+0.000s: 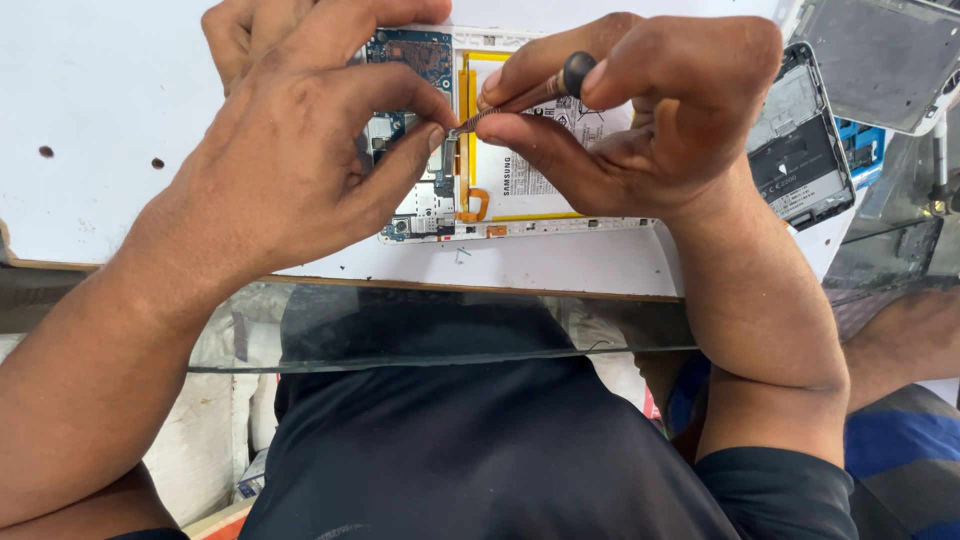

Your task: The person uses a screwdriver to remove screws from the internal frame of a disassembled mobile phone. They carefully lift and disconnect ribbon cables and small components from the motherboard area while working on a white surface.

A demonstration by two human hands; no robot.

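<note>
Lap: dark shirt filled the near foreground, with both forearms reaching forward over it.
Glass edge: a clear glass sheet ran across just beyond the lap, with white cloth or bags dimly seen beneath.
Work board: white board with a few small dark holes at its left side; the opened device lay on it.
Left hand: left hand rested on the opened tablet, thumb and forefinger pinched shut at the driver's tip; whether they held a screw could not be told.
Right hand: right hand was closed around a small screwdriver, dark round cap against the forefinger, shaft slanting down-left to the board edge.
Step in hand: seemingly working a screw beside the blue circuit board, tip seated by the battery's left edge.
Next move calls for: steady downward pressure and a straight shaft, judged from the slant; the left fingers would need to keep the tip from slipping toward the orange ribbon cable.
Label: white rectangular battery with yellow border, dark print, mid-tablet, partly under the right hand.
Farther right: second opened device, dark interior, white label patch at its lower end; a grey panel beyond it.
</note>
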